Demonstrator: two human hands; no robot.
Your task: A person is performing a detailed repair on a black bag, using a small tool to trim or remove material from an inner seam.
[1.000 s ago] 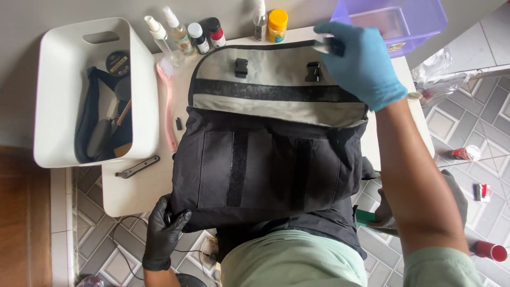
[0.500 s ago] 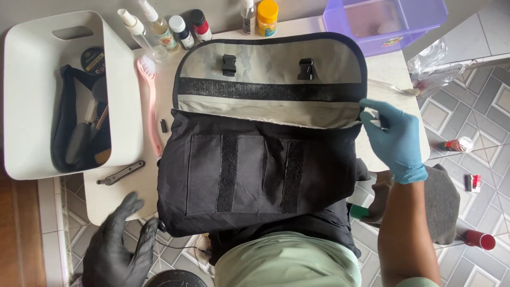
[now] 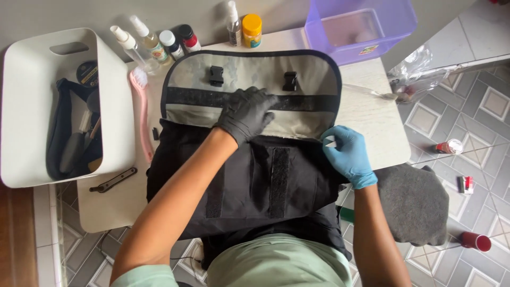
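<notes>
Messenger bag (image 3: 249,186), black, flap open: left hand (image 3: 247,112) fingers spread flat on hook-and-loop strip (image 3: 303,102); right hand (image 3: 348,154) pinching flap edge; wiping stage, brush (image 3: 141,114) needed next

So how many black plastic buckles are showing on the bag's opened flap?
2. One buckle sits left on the flap, above the left hand; the other buckle sits right. More may be hidden.

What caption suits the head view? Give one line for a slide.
Left hand in a black glove presses the open flap of a black bag; right hand in a blue glove grips its edge.
</notes>
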